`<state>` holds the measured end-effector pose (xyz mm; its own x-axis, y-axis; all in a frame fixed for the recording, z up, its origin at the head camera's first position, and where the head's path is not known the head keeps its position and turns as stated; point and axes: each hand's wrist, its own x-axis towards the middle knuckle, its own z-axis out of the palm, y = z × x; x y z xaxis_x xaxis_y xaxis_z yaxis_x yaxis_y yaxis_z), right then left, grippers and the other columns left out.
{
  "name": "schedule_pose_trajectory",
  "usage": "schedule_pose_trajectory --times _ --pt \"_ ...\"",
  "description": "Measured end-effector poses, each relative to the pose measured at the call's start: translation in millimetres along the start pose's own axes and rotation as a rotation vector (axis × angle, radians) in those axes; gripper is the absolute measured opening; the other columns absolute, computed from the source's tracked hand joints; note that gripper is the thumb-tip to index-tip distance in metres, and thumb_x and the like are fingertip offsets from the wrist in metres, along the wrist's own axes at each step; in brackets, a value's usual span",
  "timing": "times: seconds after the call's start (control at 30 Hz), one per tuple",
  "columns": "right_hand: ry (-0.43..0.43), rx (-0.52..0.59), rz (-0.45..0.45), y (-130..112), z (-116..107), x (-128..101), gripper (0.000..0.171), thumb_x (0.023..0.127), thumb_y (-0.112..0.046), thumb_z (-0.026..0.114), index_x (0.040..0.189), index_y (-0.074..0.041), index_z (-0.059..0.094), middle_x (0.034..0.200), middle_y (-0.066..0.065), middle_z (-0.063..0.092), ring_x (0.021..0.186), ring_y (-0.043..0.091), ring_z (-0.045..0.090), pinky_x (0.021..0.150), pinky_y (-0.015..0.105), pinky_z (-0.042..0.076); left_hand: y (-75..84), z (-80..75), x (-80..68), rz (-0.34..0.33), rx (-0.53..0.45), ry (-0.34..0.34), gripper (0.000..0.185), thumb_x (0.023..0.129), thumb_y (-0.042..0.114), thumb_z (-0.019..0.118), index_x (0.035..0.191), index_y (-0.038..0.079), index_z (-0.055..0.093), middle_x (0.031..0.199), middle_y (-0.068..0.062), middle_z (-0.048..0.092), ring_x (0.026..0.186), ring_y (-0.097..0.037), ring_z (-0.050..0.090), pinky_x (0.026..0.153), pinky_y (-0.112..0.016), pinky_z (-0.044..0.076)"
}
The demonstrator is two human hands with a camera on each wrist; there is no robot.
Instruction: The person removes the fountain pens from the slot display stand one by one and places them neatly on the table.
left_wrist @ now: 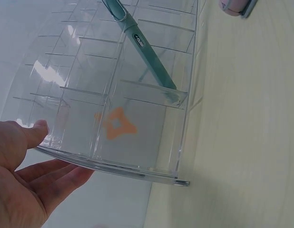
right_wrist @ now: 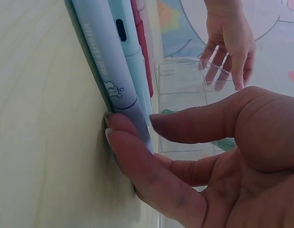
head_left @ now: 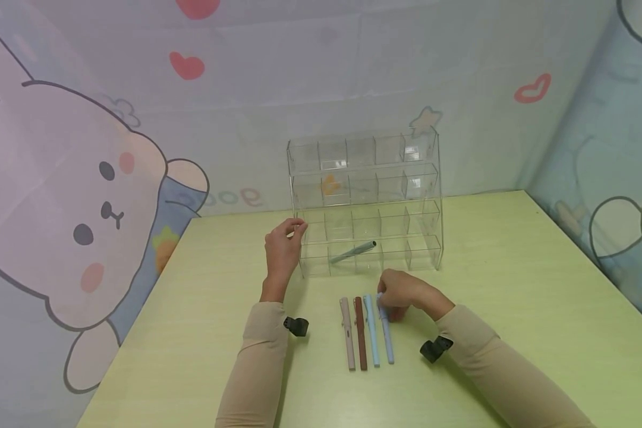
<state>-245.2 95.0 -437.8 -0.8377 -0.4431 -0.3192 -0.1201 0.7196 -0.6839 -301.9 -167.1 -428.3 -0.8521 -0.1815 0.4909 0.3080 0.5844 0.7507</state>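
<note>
A clear acrylic display rack (head_left: 440,208) with stepped rows of compartments stands toward the back of the table. My left hand (head_left: 285,246) holds its left side edge, thumb in front and fingers behind, as the left wrist view shows. A dark green pen (left_wrist: 149,54) lies slanted in the rack's bottom row. In front of the rack, my right hand (head_left: 406,292) pinches the capped far end of a lavender pen (head_left: 388,345), its thumb and fingers on either side of the barrel (right_wrist: 102,57). That pen still lies along the tabletop.
Left of the lavender pen, a light blue pen (head_left: 371,333), a dark red-brown pen (head_left: 360,336) and a beige-pink pen (head_left: 348,336) lie side by side. A cartoon-printed cloth (head_left: 235,107) hangs behind the pale yellow table (head_left: 192,333). Small black cameras sit on both wrists.
</note>
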Motion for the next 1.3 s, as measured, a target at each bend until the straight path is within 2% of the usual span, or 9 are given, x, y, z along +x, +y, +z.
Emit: schedule_pose_trajectory --times 0.13,0.23,0.4,0.63,0.83,0.93,1.07,1.3 --pt "0.015 0.032 0.023 0 -2 0 0.012 0.091 0.0 0.054 0.084 0.004 0.062 0.071 0.014 0.065 0.056 0.025 0.07 0.054 0.036 0.058 0.3 -0.8 -0.2 0.001 -0.002 -0.001 0.023 0.098 0.027 0.068 0.105 0.006 0.075 0.107 -0.02 0.073 0.09 -0.035 0.073 0.072 -0.048 0.059" --pt "0.018 0.061 0.04 0 -4 -1 0.014 0.096 -0.005 0.056 0.101 0.006 0.063 0.084 0.015 0.066 0.058 0.026 0.07 0.056 0.037 0.058 0.6 -1.1 -0.2 0.005 0.0 0.004 0.021 0.098 0.025 0.068 0.105 0.007 0.075 0.107 -0.02 0.073 0.091 -0.036 0.073 0.072 -0.048 0.059" --pt "0.003 0.09 0.028 -3 -9 -4 0.023 0.098 -0.009 0.057 0.112 0.009 0.061 0.104 0.023 0.066 0.06 0.028 0.072 0.057 0.037 0.059 0.8 -0.9 -0.1 0.004 -0.01 0.009 0.018 0.097 0.022 0.069 0.104 0.007 0.076 0.108 -0.021 0.072 0.092 -0.036 0.073 0.073 -0.048 0.059" --pt "0.009 0.141 -0.008 -6 -18 -12 0.033 0.1 -0.011 0.057 0.124 0.012 0.054 0.127 0.033 0.056 0.064 0.029 0.072 0.062 0.038 0.06 -0.2 -1.3 -0.9 0.001 -0.008 -0.003 0.021 0.098 0.025 0.067 0.105 0.007 0.076 0.11 -0.021 0.072 0.095 -0.037 0.072 0.075 -0.048 0.059" --pt "0.018 0.146 -0.018 -7 -24 -16 0.038 0.102 -0.014 0.056 0.129 0.012 0.05 0.132 0.035 0.051 0.067 0.028 0.072 0.068 0.039 0.059 0.1 -3.0 -1.1 -0.001 0.031 -0.027 0.022 0.1 0.025 0.065 0.109 0.008 0.075 0.111 -0.023 0.071 0.093 -0.036 0.073 0.072 -0.048 0.059" --pt "0.017 0.153 -0.016 -8 -25 -18 0.037 0.102 -0.014 0.056 0.128 0.012 0.05 0.132 0.034 0.051 0.068 0.028 0.072 0.067 0.039 0.059 0.0 -3.1 -1.0 -0.001 0.068 -0.063 0.024 0.101 0.025 0.064 0.115 0.009 0.074 0.114 -0.022 0.071 0.089 -0.034 0.074 0.065 -0.046 0.059" --pt "0.024 0.152 -0.024 -10 -27 -20 0.037 0.103 -0.014 0.056 0.128 0.012 0.051 0.132 0.034 0.052 0.069 0.027 0.072 0.066 0.038 0.059 -0.9 -2.5 -1.2 0.004 0.099 -0.1 0.027 0.102 0.028 0.062 0.12 0.012 0.073 0.117 -0.019 0.07 0.084 -0.03 0.075 0.063 -0.044 0.058" --pt "0.069 0.179 -0.054 -15 -38 -27 0.039 0.103 -0.013 0.053 0.131 0.013 0.048 0.131 0.032 0.051 0.072 0.027 0.072 0.069 0.037 0.059 -4.2 -0.2 -0.3 0.022 0.093 -0.075 0.023 0.101 0.026 0.063 0.114 0.011 0.074 0.115 -0.017 0.072 0.078 -0.029 0.075 0.057 -0.04 0.054"
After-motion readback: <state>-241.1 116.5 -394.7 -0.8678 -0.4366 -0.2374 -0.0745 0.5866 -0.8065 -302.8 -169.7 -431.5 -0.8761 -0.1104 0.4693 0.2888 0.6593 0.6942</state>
